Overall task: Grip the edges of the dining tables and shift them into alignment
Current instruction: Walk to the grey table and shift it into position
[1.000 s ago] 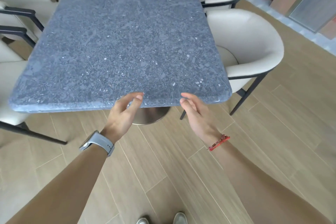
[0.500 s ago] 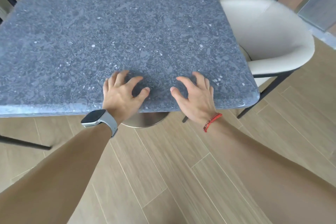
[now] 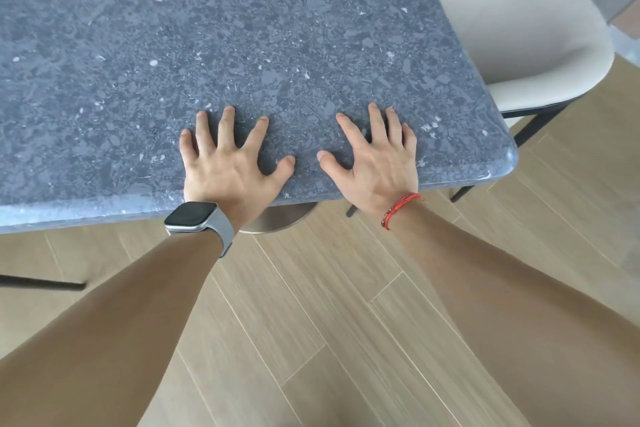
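Note:
A square dining table (image 3: 277,28) with a dark grey speckled stone top fills the upper part of the view. Its near edge runs across the middle. My left hand (image 3: 232,163), with a watch on the wrist, lies flat on the top just inside that edge, fingers spread. My right hand (image 3: 377,159), with a red cord on the wrist, lies flat beside it in the same way, closer to the table's near right corner. Neither hand curls around the edge. The second table is out of view.
A cream upholstered chair (image 3: 526,28) with dark legs stands close against the table's right side. The round metal table base (image 3: 277,218) shows under the near edge. A dark chair leg (image 3: 41,282) crosses the wood-plank floor at the left.
Both hands went from hovering at the near edge to lying flat on the tabletop with fingers spreading wider. The view has moved closer to the table.

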A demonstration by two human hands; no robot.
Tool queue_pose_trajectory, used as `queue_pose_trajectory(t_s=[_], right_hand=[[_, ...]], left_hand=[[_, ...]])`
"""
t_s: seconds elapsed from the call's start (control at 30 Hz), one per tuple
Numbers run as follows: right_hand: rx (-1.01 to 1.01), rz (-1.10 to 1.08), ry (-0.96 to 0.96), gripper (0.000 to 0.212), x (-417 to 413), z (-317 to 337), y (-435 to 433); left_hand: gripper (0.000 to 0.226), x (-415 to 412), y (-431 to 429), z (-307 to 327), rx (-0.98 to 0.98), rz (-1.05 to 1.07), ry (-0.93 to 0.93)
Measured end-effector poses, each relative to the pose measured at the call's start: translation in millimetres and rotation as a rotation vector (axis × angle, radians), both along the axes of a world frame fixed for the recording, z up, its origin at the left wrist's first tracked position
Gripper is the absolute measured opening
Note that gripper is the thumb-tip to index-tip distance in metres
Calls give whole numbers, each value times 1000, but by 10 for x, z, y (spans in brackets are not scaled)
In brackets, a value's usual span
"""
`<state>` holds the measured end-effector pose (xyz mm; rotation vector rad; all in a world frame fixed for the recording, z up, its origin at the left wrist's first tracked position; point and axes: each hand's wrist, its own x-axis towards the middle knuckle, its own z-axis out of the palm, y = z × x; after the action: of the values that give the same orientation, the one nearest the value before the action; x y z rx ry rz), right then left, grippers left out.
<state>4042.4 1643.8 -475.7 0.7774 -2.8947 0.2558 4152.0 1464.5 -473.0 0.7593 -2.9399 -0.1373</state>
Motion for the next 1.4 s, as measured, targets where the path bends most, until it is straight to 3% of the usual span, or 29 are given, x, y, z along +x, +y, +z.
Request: queue_pose_trajectory(t_s=[0.37, 0.93, 1.4], right_hand=[[17, -31, -40, 80, 9, 11, 9], [-101, -9, 106, 61, -8, -127, 3], [-80, 15, 88, 59, -14, -102, 6]], left_hand=[[84, 13, 11, -29, -10, 5, 3], [87, -16, 117, -139, -118, 81, 83], [87, -14, 134, -108, -136, 71, 67]])
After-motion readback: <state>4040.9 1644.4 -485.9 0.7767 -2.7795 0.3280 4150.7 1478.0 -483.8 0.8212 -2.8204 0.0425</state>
